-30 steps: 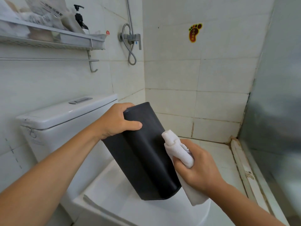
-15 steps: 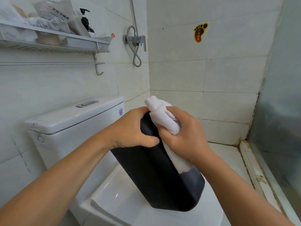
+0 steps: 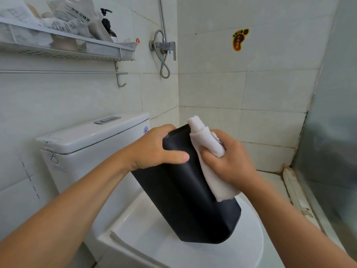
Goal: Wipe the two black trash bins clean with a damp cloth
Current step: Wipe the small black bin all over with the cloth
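One black trash bin (image 3: 185,200) stands tilted on the closed white toilet lid (image 3: 249,248), its base on the lid and its top leaning toward the cistern. My left hand (image 3: 154,149) grips the bin's upper rim, thumb lying across its near face. My right hand (image 3: 229,161) holds a bunched white cloth (image 3: 208,151) against the bin's upper right edge; the cloth's tail hangs down over the bin's side. A second bin is not in view.
The toilet cistern (image 3: 92,144) stands at the left against the tiled wall. Above it hangs a wall shelf (image 3: 67,49) with packets and a pump bottle (image 3: 108,26). A shower valve with hose (image 3: 164,47) is at the corner. A frosted glass partition (image 3: 332,132) bounds the right.
My right hand with the cloth rose from the bin's lower side to its upper edge, then slid slightly right. The left hand kept its grip on the rim.
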`<state>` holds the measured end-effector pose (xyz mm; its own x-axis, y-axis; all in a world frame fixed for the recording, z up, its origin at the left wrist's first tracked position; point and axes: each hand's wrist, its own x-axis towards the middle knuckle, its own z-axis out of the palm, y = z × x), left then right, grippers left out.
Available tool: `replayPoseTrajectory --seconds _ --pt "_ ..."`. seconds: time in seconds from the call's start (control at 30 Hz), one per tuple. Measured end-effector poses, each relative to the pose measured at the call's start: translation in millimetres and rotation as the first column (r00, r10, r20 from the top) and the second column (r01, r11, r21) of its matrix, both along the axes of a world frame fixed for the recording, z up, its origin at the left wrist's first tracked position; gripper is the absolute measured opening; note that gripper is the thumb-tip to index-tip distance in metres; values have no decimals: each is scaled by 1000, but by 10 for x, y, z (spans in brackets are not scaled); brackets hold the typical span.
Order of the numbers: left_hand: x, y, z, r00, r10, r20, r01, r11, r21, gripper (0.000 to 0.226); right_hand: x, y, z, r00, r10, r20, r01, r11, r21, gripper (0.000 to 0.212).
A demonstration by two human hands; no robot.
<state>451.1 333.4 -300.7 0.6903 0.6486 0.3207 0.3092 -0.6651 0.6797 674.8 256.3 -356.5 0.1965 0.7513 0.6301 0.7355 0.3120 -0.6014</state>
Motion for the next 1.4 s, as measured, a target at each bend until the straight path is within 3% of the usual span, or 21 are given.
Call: replayPoseTrajectory --seconds 0.13,0.2,0.33,0.47,0.67,0.73,0.83,0.93,1.03,1.13,1.23,1.3,1.4 --pt "80 -53 20 997 9 70 -3 997 -79 52 0 -87 -56 999 -21 -27 21 1000 -22 18" --pt "103 -91 31 997 27 78 -14 987 -161 66 -16 -151 -95 999 -40 -26 40 999 -25 16" --pt "141 -46 -4 995 73 66 -62 986 -156 72 -68 -223 -155 993 -112 43 111 993 42 38" --pt "192 -21 -28 993 77 88 -63 986 -155 75 -211 -285 -159 964 -178 196 150 977 149 43" --pt "186 11 -29 993 -50 111 67 985 -156 102 -317 -415 -171 889 -64 453 -51 970 239 58" --pt "185 -8 -33 991 -83 109 93 992 -87 86 -243 -398 -184 911 -67 407 -30 973 228 58" --pt "189 -39 -19 993 -92 79 88 995 53 50 -143 -362 -182 974 -74 216 45 989 137 52" --pt "171 -47 -11 997 -73 39 72 997 29 42 -64 -340 -199 994 -101 32 101 995 -1 43" --pt "164 -41 -26 1000 3 -9 -2 998 60 41 45 -324 -234 984 -134 -117 123 988 -96 11" --pt "204 -17 -48 998 58 27 -60 992 108 34 16 -362 -253 977 -162 -136 151 985 -85 13" --pt "202 22 -61 997 64 51 -70 990 125 41 -122 -374 -212 991 -119 68 117 993 29 41" --pt "152 54 -71 998 47 45 -52 991 124 47 -153 -343 -167 989 -38 143 32 999 44 45" --pt "75 90 -68 998 57 32 -60 993 101 56 -54 -293 -163 998 -59 32 61 997 -45 44"
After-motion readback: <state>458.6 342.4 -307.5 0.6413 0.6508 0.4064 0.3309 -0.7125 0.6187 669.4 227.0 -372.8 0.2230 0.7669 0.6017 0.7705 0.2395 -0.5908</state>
